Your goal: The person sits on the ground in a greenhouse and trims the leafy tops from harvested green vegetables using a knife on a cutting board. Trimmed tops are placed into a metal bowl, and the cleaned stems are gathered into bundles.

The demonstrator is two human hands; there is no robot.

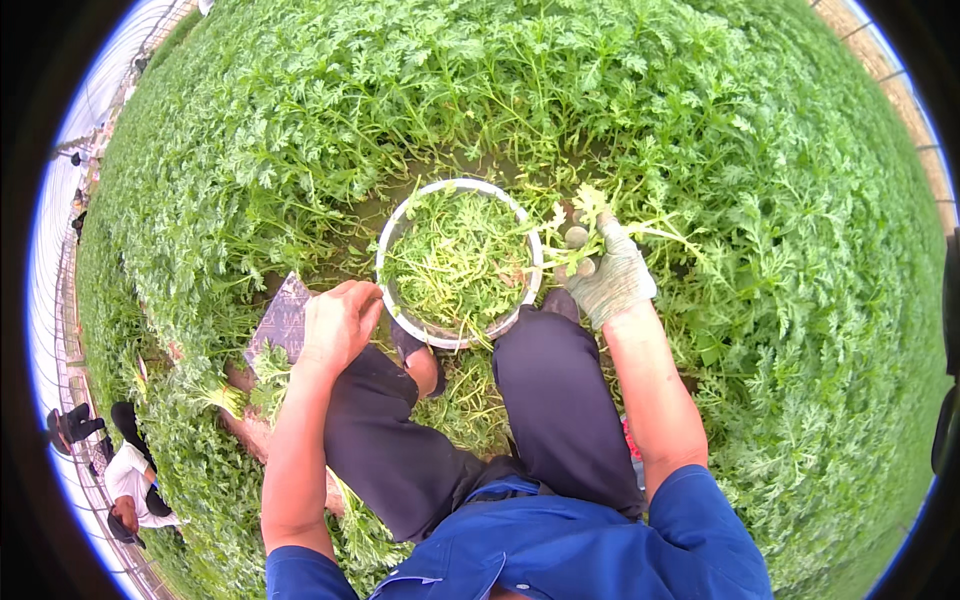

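A round white bucket [535,259] stands between my feet, filled with loose cut leafy stems and trimmings [457,262]. My left hand [339,321] is bare, its fingers curled together against the bucket's left rim. To the right of the bucket, my right hand [609,274] wears a light knitted work glove with grey fingertips. That hand is closed around a few pale green stems [660,229] with lobed leaves, which stick out on both sides of it. Their leafy tips reach toward the bucket's right rim.
Dense leafy green crop [525,67] surrounds me. Beside my left hand lies a dark printed sheet [279,319]. Bundled greens [225,397] rest on the ground at left. A person in a white shirt [133,480] bends over the crop at far left. Something red [630,439] shows behind my right knee.
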